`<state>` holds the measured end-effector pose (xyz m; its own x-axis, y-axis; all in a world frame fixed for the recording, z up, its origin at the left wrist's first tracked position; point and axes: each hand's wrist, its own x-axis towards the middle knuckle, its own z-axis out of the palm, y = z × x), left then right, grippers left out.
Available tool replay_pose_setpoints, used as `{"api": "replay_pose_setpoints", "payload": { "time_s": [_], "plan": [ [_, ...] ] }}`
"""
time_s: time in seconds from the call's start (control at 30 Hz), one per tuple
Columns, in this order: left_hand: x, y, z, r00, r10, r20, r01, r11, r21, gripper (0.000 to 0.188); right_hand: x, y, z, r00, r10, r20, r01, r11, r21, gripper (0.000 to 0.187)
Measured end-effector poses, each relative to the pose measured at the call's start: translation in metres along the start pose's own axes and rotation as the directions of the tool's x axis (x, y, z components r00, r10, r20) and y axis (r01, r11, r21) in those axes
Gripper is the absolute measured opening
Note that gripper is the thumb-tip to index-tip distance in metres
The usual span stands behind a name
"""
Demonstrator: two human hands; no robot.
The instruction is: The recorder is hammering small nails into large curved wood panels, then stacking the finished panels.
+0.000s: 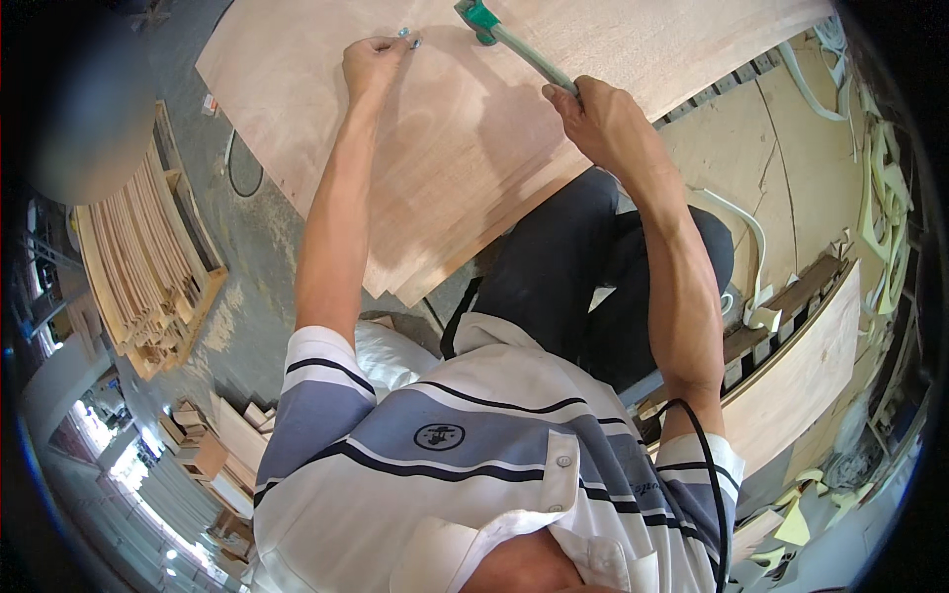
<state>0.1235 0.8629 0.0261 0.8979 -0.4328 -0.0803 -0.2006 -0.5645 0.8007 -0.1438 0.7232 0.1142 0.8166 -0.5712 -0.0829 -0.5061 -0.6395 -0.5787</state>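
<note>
My right hand is wrapped round the pale handle of a hammer. Its green head is held over the plywood sheet, to the right of my left hand. With fingers pinched together, my left hand is low over the same sheet. Two small shiny metal pieces show at its fingertips; their exact kind is too small to make out, and at least one appears to be in the pinch.
Stacked curved wooden strips stand on the floor at the left. To the right lie a large board and pale offcut strips. A plywood piece leans near my right elbow, and a black cable crosses my right sleeve.
</note>
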Motion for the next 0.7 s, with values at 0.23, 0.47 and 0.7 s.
{"api": "replay_pose_setpoints", "payload": {
  "time_s": [0.23, 0.47, 0.7],
  "plan": [
    [-0.018, 0.010, 0.004, 0.991, -0.008, -0.131, -0.004, 0.996, -0.093, 0.031, 0.000, -0.006, -0.007, 0.996, 0.071, 0.060, -0.073, 0.997, 0.031, 0.049],
    [-0.071, -0.030, -0.031, 0.912, -0.051, -0.408, -0.084, 0.948, -0.307, 0.033, 0.002, -0.022, -0.022, 0.974, 0.134, 0.184, -0.175, 0.958, 0.226, 0.049],
    [-0.096, -0.054, -0.052, 0.829, -0.120, -0.546, -0.093, 0.933, -0.347, 0.019, 0.005, -0.153, -0.106, 0.937, -0.127, -0.326, 0.295, 0.787, 0.541, 0.040]
  ]
}}
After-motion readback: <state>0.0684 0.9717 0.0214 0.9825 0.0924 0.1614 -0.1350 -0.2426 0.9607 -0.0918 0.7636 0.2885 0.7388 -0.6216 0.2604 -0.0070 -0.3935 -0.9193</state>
